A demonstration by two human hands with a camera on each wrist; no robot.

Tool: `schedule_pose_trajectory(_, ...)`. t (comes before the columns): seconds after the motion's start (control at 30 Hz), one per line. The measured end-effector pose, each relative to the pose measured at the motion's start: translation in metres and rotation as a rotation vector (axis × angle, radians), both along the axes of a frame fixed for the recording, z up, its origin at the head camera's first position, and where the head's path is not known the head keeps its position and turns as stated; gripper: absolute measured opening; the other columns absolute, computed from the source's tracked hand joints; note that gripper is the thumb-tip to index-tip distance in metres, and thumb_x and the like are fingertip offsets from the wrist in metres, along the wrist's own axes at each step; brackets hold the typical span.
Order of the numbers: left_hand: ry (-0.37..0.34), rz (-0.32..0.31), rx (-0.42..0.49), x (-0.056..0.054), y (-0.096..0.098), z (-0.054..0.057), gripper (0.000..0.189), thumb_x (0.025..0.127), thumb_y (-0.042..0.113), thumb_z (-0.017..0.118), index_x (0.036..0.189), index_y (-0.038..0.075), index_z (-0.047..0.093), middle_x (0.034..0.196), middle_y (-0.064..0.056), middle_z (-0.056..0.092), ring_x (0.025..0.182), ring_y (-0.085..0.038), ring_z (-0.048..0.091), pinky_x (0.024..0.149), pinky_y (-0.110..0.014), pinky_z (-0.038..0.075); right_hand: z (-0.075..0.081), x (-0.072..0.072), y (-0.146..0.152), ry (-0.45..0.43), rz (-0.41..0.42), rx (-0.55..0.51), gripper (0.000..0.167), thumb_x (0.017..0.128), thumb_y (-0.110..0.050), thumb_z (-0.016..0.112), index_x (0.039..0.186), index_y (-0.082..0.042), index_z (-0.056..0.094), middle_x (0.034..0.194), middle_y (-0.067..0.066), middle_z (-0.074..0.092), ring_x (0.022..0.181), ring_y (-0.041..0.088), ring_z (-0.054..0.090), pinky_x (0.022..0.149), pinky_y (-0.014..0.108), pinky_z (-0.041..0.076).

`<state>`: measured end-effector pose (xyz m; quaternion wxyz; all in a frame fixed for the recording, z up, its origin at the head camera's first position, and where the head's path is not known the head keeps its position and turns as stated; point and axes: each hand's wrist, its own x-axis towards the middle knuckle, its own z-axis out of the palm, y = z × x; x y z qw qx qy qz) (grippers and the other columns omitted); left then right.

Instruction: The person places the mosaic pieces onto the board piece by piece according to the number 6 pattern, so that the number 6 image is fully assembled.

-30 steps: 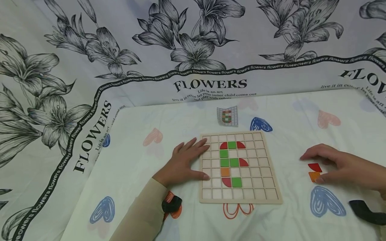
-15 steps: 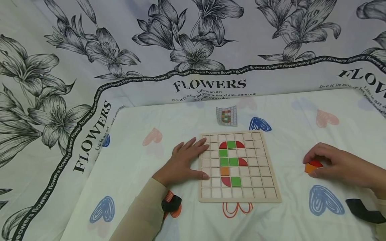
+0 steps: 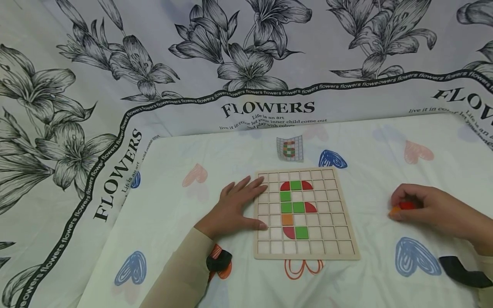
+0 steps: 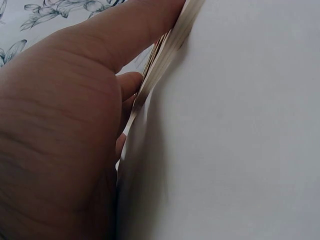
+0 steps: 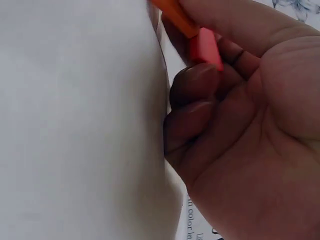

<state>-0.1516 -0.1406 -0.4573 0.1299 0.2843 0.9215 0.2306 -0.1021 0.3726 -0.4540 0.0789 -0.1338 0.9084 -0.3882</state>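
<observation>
My left hand (image 3: 236, 209) rests with spread fingers on the left edge of a square wooden grid board (image 3: 327, 246); in the left wrist view its thumb lies along the board's edge (image 4: 167, 52). Green, red and orange tiles sit in the grid, among them a green square (image 3: 302, 232), a red quarter-round (image 3: 310, 207) and an orange square (image 3: 287, 219). Right of the board, my right hand (image 3: 435, 209) pinches an orange tile (image 5: 175, 14) and a red tile (image 5: 206, 49) between thumb and fingers, low over the cloth. Its other fingers are curled in.
Behind the board lies a small printed card (image 3: 290, 149) with a coloured pattern on a grid. A white cloth (image 3: 366, 282) with printed hearts covers the surface. A flower-printed cloth (image 3: 346, 55) hangs at the back and left. Black straps (image 3: 219, 259) circle both wrists.
The right hand's fingers have closed on the red and orange tiles, which lay apart on the cloth and are now together in its grip. The left hand and the board stay put.
</observation>
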Motion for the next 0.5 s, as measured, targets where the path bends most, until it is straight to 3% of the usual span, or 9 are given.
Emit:
schedule_pose_trajectory(0.3, -0.015, 0.003, -0.002, -0.0005, -0.0004, -0.0007, 0.105, 0.084, 0.075, 0.081, 0.172, 0.039, 0.035, 0.177, 0.027, 0.013, 0.162, -0.004, -0.004, 0.128, -0.049, -0.002, 0.0034, 0.0004, -0.0065, 0.049, -0.051, -0.103, 0.023, 0.091, 0.003, 0.086, 0.102, -0.016, 0.079, 0.086, 0.000, 0.069, 0.077, 0.014, 0.056, 0.064, 0.021, 0.044)
schedule_pose_trajectory(0.5, -0.030, 0.014, -0.008, -0.0009, -0.0006, -0.0016, 0.106, 0.083, 0.075, 0.081, 0.172, 0.042, 0.034, 0.176, 0.028, 0.013, 0.161, 0.000, -0.007, 0.127, -0.046, -0.004, 0.0081, 0.0006, -0.0067, 0.002, -0.086, -0.203, 0.019, 0.096, 0.007, 0.078, 0.110, -0.007, 0.079, 0.100, 0.003, 0.079, 0.082, 0.013, 0.066, 0.071, 0.016, 0.051)
